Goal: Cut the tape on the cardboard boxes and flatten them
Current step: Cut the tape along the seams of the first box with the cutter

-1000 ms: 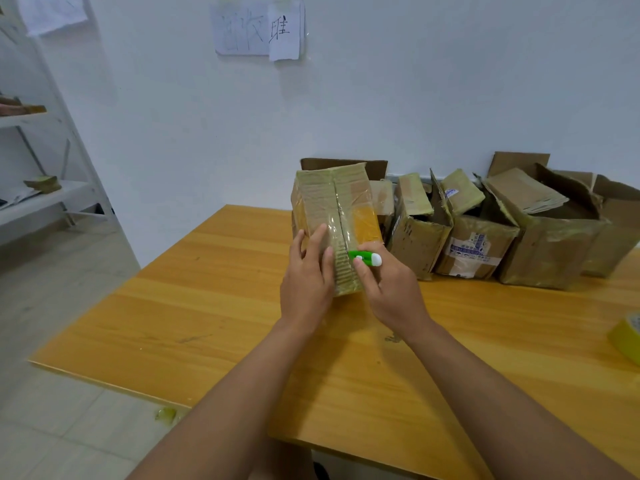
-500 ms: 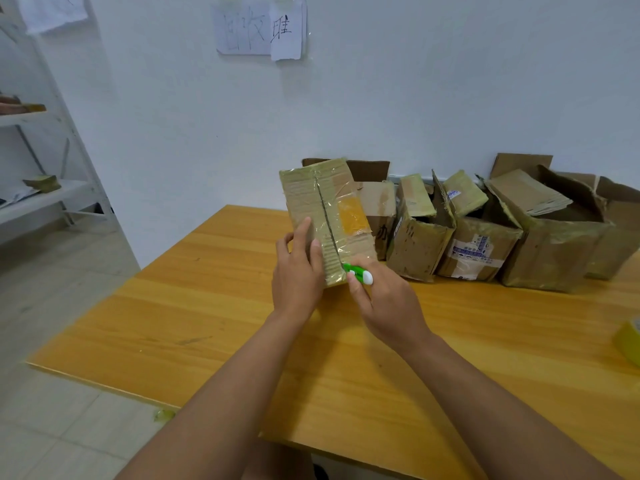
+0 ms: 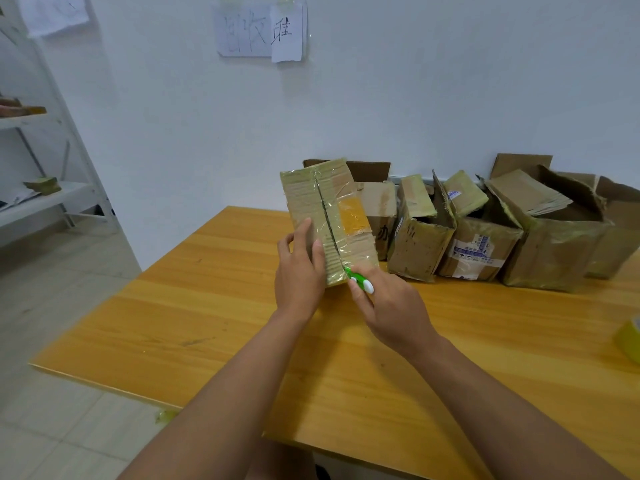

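Note:
A small taped cardboard box (image 3: pixel 349 220) stands tilted on the wooden table (image 3: pixel 173 323), its taped face toward me, with a dark slit running down the middle seam. My left hand (image 3: pixel 299 271) rests on the box's lower left face, fingers straight. My right hand (image 3: pixel 391 306) grips a green and white cutter (image 3: pixel 360 280), whose tip sits at the lower end of the seam.
A row of opened cardboard boxes (image 3: pixel 485 240) lines the wall behind the held box. A yellow tape roll (image 3: pixel 632 339) lies at the right table edge. White shelving (image 3: pixel 41 168) stands at the far left, and the table's left edge drops to tiled floor.
The box has tipped back and turned so its taped face shows more. The cutter has travelled down the seam to its lower end, leaving a slit. My left hand stays on the box.

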Available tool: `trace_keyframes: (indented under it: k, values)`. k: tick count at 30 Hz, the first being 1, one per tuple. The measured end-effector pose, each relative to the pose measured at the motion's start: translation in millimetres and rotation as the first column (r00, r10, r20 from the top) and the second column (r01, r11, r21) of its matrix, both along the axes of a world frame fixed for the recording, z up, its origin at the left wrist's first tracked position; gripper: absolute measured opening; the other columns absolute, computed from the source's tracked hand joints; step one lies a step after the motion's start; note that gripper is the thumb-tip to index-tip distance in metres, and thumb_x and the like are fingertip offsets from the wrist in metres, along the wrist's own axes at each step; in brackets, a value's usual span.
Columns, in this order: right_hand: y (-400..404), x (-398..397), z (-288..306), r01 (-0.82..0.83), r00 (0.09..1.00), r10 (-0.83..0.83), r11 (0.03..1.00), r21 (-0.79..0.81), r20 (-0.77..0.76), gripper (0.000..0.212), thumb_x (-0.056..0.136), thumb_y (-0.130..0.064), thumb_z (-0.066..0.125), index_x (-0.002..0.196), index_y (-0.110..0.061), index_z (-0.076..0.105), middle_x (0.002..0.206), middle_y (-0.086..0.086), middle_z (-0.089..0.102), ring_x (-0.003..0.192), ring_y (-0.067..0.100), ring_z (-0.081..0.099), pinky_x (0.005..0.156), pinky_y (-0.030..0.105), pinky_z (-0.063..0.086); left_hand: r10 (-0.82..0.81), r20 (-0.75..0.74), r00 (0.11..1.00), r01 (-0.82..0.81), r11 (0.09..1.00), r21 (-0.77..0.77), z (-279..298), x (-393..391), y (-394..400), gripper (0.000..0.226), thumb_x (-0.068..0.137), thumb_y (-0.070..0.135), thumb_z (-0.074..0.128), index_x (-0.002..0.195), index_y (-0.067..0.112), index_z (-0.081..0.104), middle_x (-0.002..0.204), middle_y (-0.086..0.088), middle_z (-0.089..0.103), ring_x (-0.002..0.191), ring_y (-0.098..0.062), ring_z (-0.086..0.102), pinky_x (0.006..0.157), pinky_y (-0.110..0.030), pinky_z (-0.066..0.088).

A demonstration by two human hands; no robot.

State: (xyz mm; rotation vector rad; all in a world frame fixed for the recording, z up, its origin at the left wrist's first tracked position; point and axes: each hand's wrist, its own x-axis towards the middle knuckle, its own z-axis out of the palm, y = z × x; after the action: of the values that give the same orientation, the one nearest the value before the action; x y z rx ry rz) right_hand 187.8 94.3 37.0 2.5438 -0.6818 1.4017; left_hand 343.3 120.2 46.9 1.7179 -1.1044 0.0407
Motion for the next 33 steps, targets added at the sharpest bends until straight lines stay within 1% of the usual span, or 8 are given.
trace_keyframes:
  k: [9, 13, 19, 22, 25, 28, 30, 33]
  values:
    - [4.2, -10.4, -6.4, -0.063, 0.997, 0.063, 0.998, -0.012, -0.034, 0.029, 0.097, -0.026, 0.048, 0.112, -0.006, 0.063, 0.094, 0.006, 0.071, 0.066, 0.021, 0.065, 0.049, 0.033, 0.052, -0.001, 0.000, 1.000, 0.001, 1.000, 0.003, 1.5, -4.2, 0.1, 0.042, 0.106, 0.034, 0.039, 0.148, 0.033, 0.036, 0.142, -0.008, 0.041, 0.107, -0.024, 0.055, 0.075, -0.032, 0.046]
    - [12.7, -19.5, -3.2, -0.120, 0.992, 0.120, 0.993, -0.002, -0.039, 0.025, 0.096, -0.026, 0.049, 0.105, -0.007, 0.063, 0.090, 0.005, 0.069, 0.064, 0.019, 0.063, 0.049, 0.035, 0.050, 0.019, -0.040, 0.999, -0.019, 1.000, 0.009, 5.4, 6.5, -3.4, 0.044, 0.106, 0.030, 0.037, 0.150, 0.029, 0.035, 0.142, -0.010, 0.044, 0.115, -0.027, 0.053, 0.081, -0.030, 0.040]
    - [7.8, -28.8, 40.8, -0.186, 0.930, 0.131, 0.973, 0.133, 0.343, 0.029, 0.097, -0.024, 0.048, 0.110, -0.003, 0.061, 0.096, 0.002, 0.065, 0.076, 0.011, 0.062, 0.065, 0.020, 0.050, -0.034, 0.010, 0.999, 0.034, 0.999, 0.037, 14.2, 24.4, 7.4, 0.043, 0.106, 0.025, 0.039, 0.149, 0.030, 0.036, 0.137, -0.007, 0.051, 0.113, -0.018, 0.050, 0.084, -0.028, 0.036]
    - [4.5, -21.7, 56.6, -0.222, 0.901, 0.115, 0.951, 0.216, 0.419, 0.028, 0.099, -0.032, 0.046, 0.117, -0.015, 0.058, 0.081, -0.008, 0.060, 0.063, 0.008, 0.057, 0.057, 0.021, 0.045, -0.067, 0.068, 0.995, 0.063, 0.996, 0.058, 26.2, 37.8, 16.3, 0.043, 0.106, 0.021, 0.039, 0.148, 0.029, 0.040, 0.139, -0.003, 0.055, 0.122, -0.022, 0.052, 0.090, -0.029, 0.039]
    - [1.0, -12.9, 64.8, -0.233, 0.903, 0.114, 0.940, 0.248, 0.415, 0.025, 0.100, -0.038, 0.042, 0.122, -0.031, 0.052, 0.063, -0.008, 0.052, 0.049, 0.012, 0.048, 0.044, 0.028, 0.039, -0.100, 0.095, 0.990, 0.084, 0.983, 0.163, 49.9, 48.5, 31.3, 0.042, 0.105, 0.021, 0.038, 0.145, 0.034, 0.044, 0.133, -0.002, 0.058, 0.116, -0.027, 0.056, 0.089, -0.036, 0.047]
    - [0.3, -4.6, 73.6, -0.260, 0.894, 0.134, 0.932, 0.251, 0.428, 0.028, 0.100, -0.036, 0.042, 0.127, -0.033, 0.050, 0.060, -0.010, 0.048, 0.048, 0.009, 0.043, 0.046, 0.018, 0.032, -0.149, 0.119, 0.982, 0.109, 0.951, 0.289, 75.0, 59.1, 47.5, 0.048, 0.102, 0.015, 0.039, 0.144, 0.038, 0.043, 0.117, 0.003, 0.057, 0.109, -0.026, 0.057, 0.086, -0.036, 0.048]
    - [1.4, -0.9, 79.4, -0.252, 0.891, 0.116, 0.931, 0.265, 0.439, 0.029, 0.101, -0.034, 0.043, 0.130, -0.034, 0.050, 0.064, -0.011, 0.053, 0.050, 0.009, 0.046, 0.045, 0.016, 0.033, -0.238, 0.117, 0.964, 0.180, 0.912, 0.370, 87.0, 68.1, 55.0, 0.050, 0.103, 0.016, 0.039, 0.146, 0.041, 0.039, 0.126, 0.002, 0.057, 0.117, -0.026, 0.054, 0.093, -0.036, 0.046]
    - [0.3, -0.8, 84.3, -0.246, 0.891, 0.086, 0.917, 0.315, 0.445, 0.031, 0.102, -0.031, 0.045, 0.132, -0.029, 0.051, 0.079, 0.000, 0.065, 0.054, 0.015, 0.054, 0.047, 0.031, 0.045, -0.398, 0.030, 0.917, 0.335, 0.809, 0.483, 98.4, 76.9, 61.3, 0.043, 0.105, 0.023, 0.041, 0.143, 0.043, 0.040, 0.134, 0.002, 0.057, 0.118, -0.023, 0.054, 0.101, -0.040, 0.044]
